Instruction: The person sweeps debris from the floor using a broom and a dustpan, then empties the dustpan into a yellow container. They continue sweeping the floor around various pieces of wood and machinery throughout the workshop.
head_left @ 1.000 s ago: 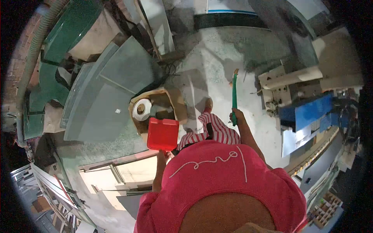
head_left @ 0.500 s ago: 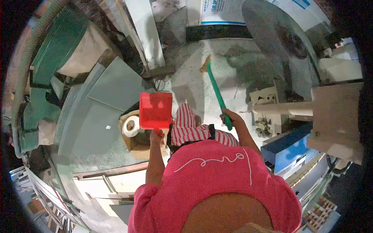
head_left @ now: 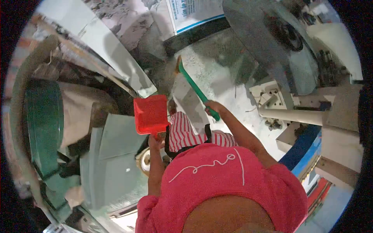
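My left hand (head_left: 154, 140) grips the handle of a red dustpan (head_left: 150, 114), held out in front of me above the floor and the glass sheets. My right hand (head_left: 211, 107) is closed around the green handle of a brush (head_left: 194, 87), which points away from me toward the wall; its bristle end (head_left: 179, 62) hovers near the floor by the wall. My pink shirt and striped trousers (head_left: 186, 132) fill the lower middle of the view.
Large glass sheets (head_left: 112, 155) lie stacked at the left, with a roll of tape (head_left: 145, 163) partly hidden behind my arm. A round glass table top (head_left: 272, 46) and a white machine (head_left: 272, 97) stand at the right. A white board (head_left: 112, 58) leans on the wall.
The view has swung to the left. Both hands rose and moved forward; the dustpan now sits past the cardboard box, and the brush tilts further left toward the wall.
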A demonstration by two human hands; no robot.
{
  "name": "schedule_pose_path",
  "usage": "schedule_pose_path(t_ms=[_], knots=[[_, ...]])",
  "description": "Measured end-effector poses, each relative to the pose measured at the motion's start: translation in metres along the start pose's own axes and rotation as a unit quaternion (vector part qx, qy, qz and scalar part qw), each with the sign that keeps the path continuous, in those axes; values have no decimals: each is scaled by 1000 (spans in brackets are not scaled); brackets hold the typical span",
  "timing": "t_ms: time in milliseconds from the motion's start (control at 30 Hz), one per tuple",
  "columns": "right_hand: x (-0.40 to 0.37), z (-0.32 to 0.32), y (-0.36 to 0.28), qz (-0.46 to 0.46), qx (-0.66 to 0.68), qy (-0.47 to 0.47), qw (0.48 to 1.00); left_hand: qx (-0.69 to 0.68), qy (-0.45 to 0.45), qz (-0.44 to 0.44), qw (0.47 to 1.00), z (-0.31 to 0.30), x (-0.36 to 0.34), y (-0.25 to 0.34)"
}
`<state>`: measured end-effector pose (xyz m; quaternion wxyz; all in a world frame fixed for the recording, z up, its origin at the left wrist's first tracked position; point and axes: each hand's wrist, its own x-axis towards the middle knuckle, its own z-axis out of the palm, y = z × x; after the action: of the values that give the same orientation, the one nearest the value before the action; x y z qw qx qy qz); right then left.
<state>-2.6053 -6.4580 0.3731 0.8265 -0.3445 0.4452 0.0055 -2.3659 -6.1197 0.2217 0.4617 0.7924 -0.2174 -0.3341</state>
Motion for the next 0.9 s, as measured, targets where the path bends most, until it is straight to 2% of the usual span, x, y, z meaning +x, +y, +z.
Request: schedule_pose_path(t_ms=[33,67,100,133,200,233,267,300,333,400,433,500,533,567,600,633,733,767,800,833,900], knots=[[27,15,-15,-16,42,-24,999,-257,46,-189,946,-12,19,22],[65,17,-20,-5,69,-12,998,-485,96,-360,791,-22,32,46],[104,18,-24,5,94,-1,996,-436,76,-312,841,-33,40,73],[128,23,-35,5,104,0,995,-428,74,-314,845,-43,56,78],[164,46,-47,40,194,-20,980,-527,-6,-272,805,-73,84,73],[166,56,-59,-35,159,-22,986,-514,-11,-275,812,-83,102,81],[167,54,-61,-39,175,-20,984,-474,14,-318,821,-85,117,95],[165,52,-61,-30,187,24,982,-430,38,-358,828,-90,134,107],[160,47,-59,-20,198,69,978,-417,30,-359,835,-96,152,110],[144,22,-32,-7,255,129,958,-274,-134,-259,917,-106,183,113],[142,20,-7,-4,262,150,953,-270,-146,-259,916,-116,198,115],[64,49,-10,-80,250,228,938,-363,-103,-296,878,-109,218,152],[52,33,15,-49,284,199,937,-354,-111,-296,880,-104,228,165],[46,14,57,-73,331,171,925,-349,-118,-305,878,-93,235,178],[13,23,59,-3,315,226,922,-346,-124,-313,876,-85,241,187],[-4,26,78,-15,313,257,914,-343,-128,-320,874,-77,246,195],[-37,28,131,-38,376,231,897,-335,-144,-326,872,-56,260,198],[-53,37,136,-62,378,237,893,-250,-230,-198,919,-50,272,174],[-67,44,140,-87,380,243,888,-159,-313,-63,934,-45,282,165],[-77,55,140,-115,407,238,874,-148,-324,-61,933,-39,279,185],[-85,83,128,-103,397,264,873,-260,-263,-272,888,-28,263,233]])
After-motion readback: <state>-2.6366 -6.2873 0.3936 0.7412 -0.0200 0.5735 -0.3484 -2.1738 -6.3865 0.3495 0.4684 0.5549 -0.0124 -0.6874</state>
